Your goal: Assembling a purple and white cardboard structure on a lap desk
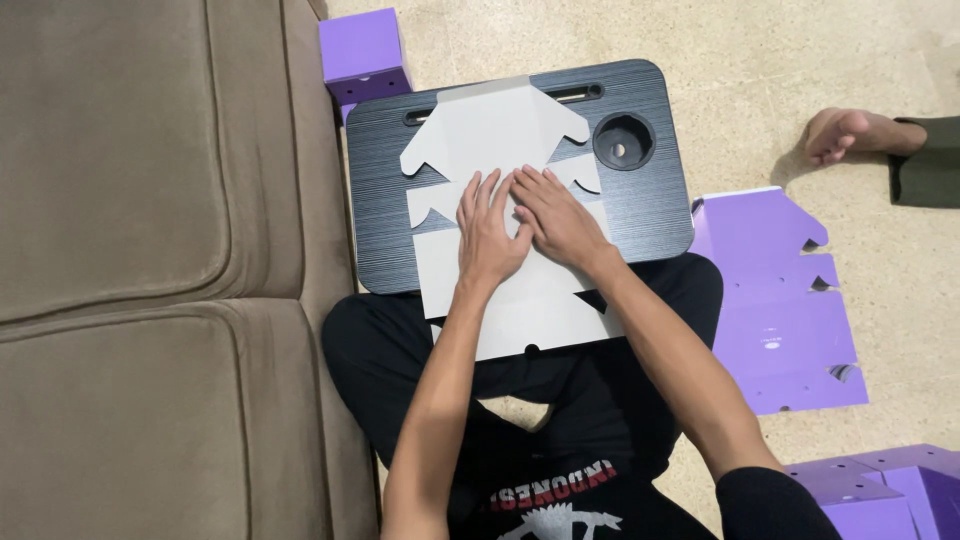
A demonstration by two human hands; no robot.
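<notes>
Both hands press flat on an unfolded white cardboard box blank [500, 200] that lies grey-white side up on a dark lap-desk surface [640, 215]. The left hand [488, 235] and the right hand [556, 218] sit side by side at the middle of the blank, fingers extended and pointing away from the body, fingertips touching near the centre line. Neither grip is clenched or closed around anything; both palms are released flat against the cardboard. The blank lies directly under both hands, its long axis running from the person's lap toward the far edge of the surface, with the near end overhanging the surface above the crossed legs. Both hands are equally close to it. A round cup recess [623, 141] sits at the far right corner of the surface. A flat purple box blank [775, 300] lies on the floor to the right, an assembled purple box [362, 52] stands at the far left beside the brown sofa [150, 250], and another person's foot [845, 133] shows at the upper right.
</notes>
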